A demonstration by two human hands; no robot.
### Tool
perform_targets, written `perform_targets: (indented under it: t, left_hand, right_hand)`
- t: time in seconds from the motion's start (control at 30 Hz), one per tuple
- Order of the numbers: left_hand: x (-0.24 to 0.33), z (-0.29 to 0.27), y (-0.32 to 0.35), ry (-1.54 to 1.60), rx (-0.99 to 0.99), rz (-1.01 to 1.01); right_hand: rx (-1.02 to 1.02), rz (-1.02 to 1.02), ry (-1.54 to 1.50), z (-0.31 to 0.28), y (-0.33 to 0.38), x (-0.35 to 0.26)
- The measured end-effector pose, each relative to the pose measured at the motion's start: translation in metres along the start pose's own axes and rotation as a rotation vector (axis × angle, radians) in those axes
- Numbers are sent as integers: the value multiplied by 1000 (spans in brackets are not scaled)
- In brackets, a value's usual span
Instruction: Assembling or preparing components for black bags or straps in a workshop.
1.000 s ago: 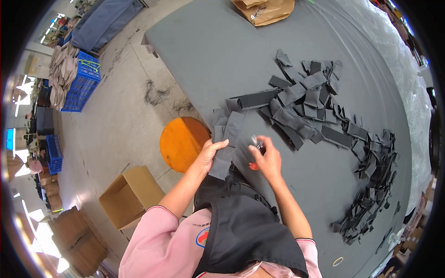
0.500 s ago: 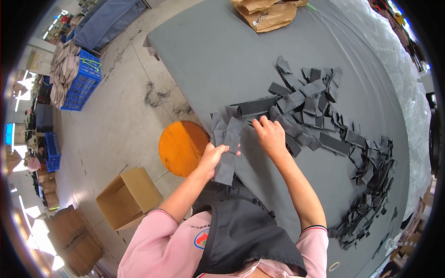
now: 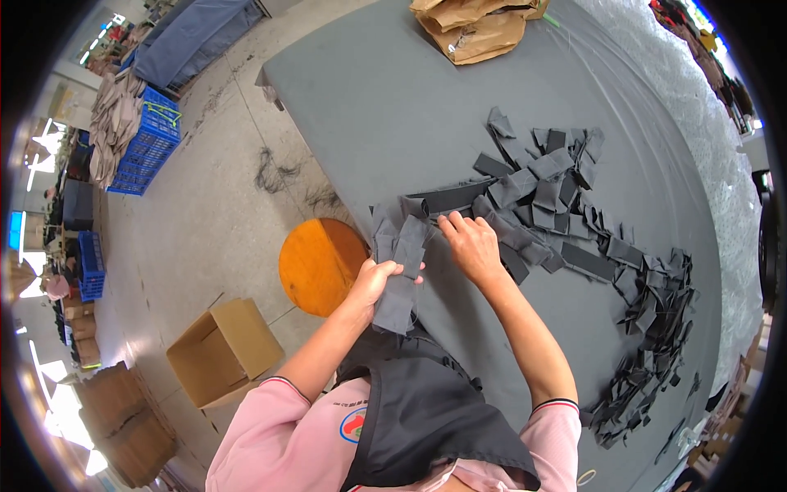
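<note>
My left hand (image 3: 377,281) is wrapped round a small bundle of dark grey fabric strips (image 3: 395,305), thumb on top, at the table's near left edge. The bundle's upper ends fan out above the hand. To its right, my right hand (image 3: 473,246) has its fingertips pinched at the lower edge of a long black fabric strip (image 3: 459,197). That strip runs from the bundle toward a loose heap of dark fabric strips (image 3: 537,193). What lies right between the right fingertips is partly hidden by the fingers.
The grey-covered table (image 3: 369,98) carries a second strip pile (image 3: 648,361) at right and a brown paper bag (image 3: 479,37) at the far edge. On the floor at left are a round orange-brown stool (image 3: 316,266), an open cardboard box (image 3: 221,353) and a blue crate (image 3: 147,143).
My right hand has shifted slightly left and down, closer to the bundle. The left hand keeps its hold on the strips, almost in the same place.
</note>
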State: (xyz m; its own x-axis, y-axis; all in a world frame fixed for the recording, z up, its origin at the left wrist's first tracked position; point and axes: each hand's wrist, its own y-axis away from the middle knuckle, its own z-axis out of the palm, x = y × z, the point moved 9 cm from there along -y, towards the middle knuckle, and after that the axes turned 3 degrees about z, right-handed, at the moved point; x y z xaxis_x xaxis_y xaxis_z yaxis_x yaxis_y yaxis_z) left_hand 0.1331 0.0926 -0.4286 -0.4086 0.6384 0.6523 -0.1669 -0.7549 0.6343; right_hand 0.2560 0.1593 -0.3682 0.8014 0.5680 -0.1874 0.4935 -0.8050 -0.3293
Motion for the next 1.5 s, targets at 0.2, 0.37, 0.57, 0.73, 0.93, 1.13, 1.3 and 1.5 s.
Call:
perform_targets:
  t: [0.2,0.37,0.57,0.73,0.93,1.13,1.3,1.5]
  left_hand:
    - [-2,1,3,11,-15,-77]
    - [-10,5,7,93,-18,-181]
    - [-16,4,6,118,-10,-191]
    - [-18,2,6,126,-22,-183]
    - [-19,4,10,105,-46,-177]
    - [30,-35,27,-131,162,181]
    - [132,9,-62,-1088,110,767]
    - [89,103,-170,-1736,-345,640]
  right_hand:
    - [-22,2,16,0,4,-1]
    - [-46,21,25,4,14,2]
    - [-2,-4,33,-8,11,-6]
    - [-69,-51,50,1,-1,-9]
    - [-107,-50,57,20,-3,-11]
    - [44,491,-419,2,41,21]
    - [-112,985,-915,44,107,17]
    - [-93,1211,-1123,31,130,15]
